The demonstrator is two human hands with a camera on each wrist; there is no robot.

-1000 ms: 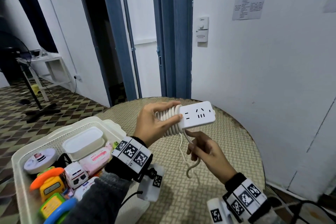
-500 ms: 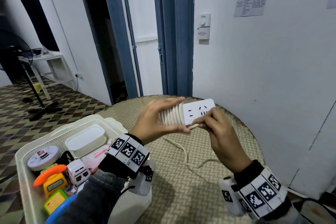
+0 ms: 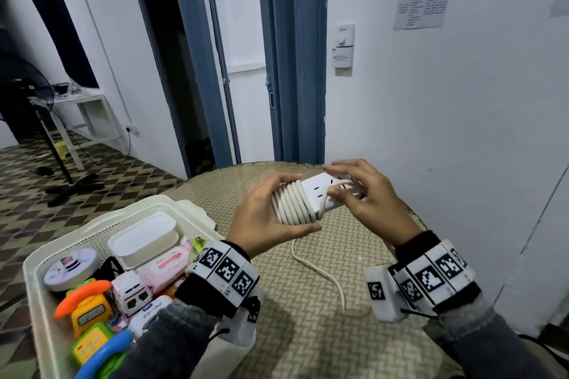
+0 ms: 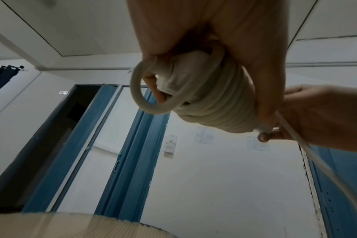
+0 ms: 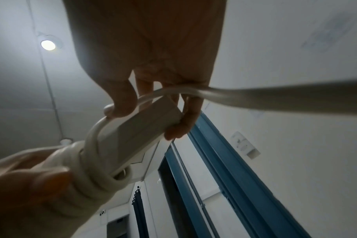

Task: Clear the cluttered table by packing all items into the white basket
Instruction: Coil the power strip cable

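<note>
The left hand (image 3: 261, 218) clamps the cord-wound end of the white rectangular plastic power strip (image 3: 320, 194), held in the air above the round woven-patterned table (image 3: 308, 332); the right hand (image 3: 366, 200) pinches the thick white cord (image 3: 317, 268) against the strip's socket face, thumb on top and fingers curled behind it. Compared with half a second ago, the strip sits slightly lower and another turn of cord lies across it; the loose tail trails further towards the table's near edge. The white perforated plastic basket (image 3: 101, 221), packed with toys and boxes, stands at the left, unchanged.
</note>
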